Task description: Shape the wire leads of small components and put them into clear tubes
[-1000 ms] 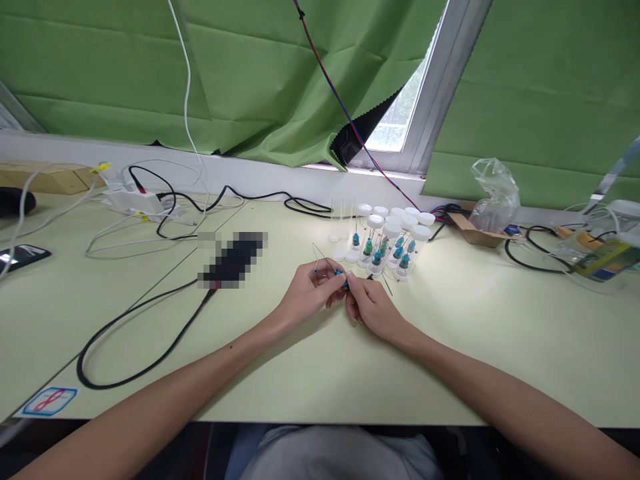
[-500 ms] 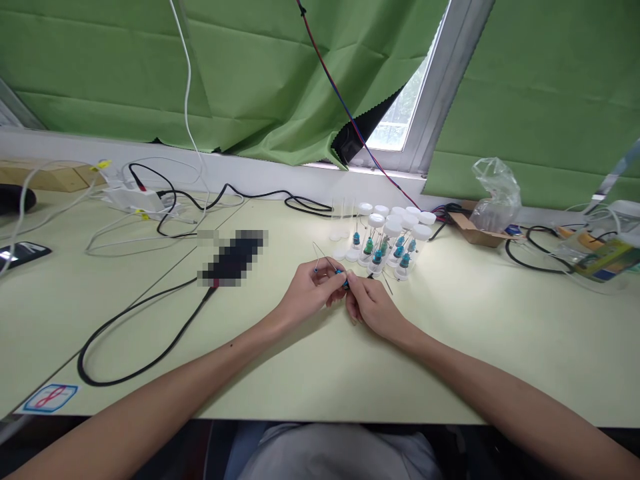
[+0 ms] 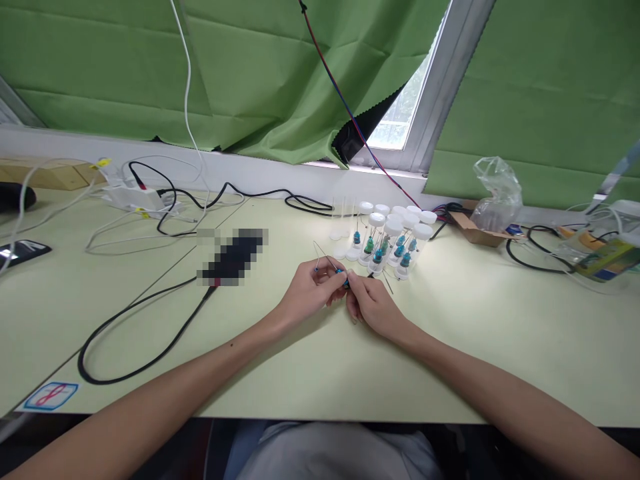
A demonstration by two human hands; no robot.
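Note:
My left hand [image 3: 311,288] is closed in a pinch around a small blue piece with thin bent metal wires [image 3: 341,272]. Its exact kind is too small to tell. One wire loops up and over the left fingers, with a small blue end by them. Against the same blue piece, the thumb and fingertips of my right hand [image 3: 373,300] are pressed together; they partly cover it. Just beyond my hands stand several clear vials with white caps [image 3: 423,232], holding blue and green pieces with thin wires. Thin metal pins [image 3: 389,283] lie by the right hand.
Uncapped clear tubes [image 3: 341,220] stand left of the vials, with loose white caps [image 3: 346,253] in front. A black cable [image 3: 150,375] loops across the table's left side. At the back right sit a cardboard tray [image 3: 475,230] and a plastic bag [image 3: 497,190].
Both hands stay nearly still around the blue piece. Only a very slight shift of the whole view shows.

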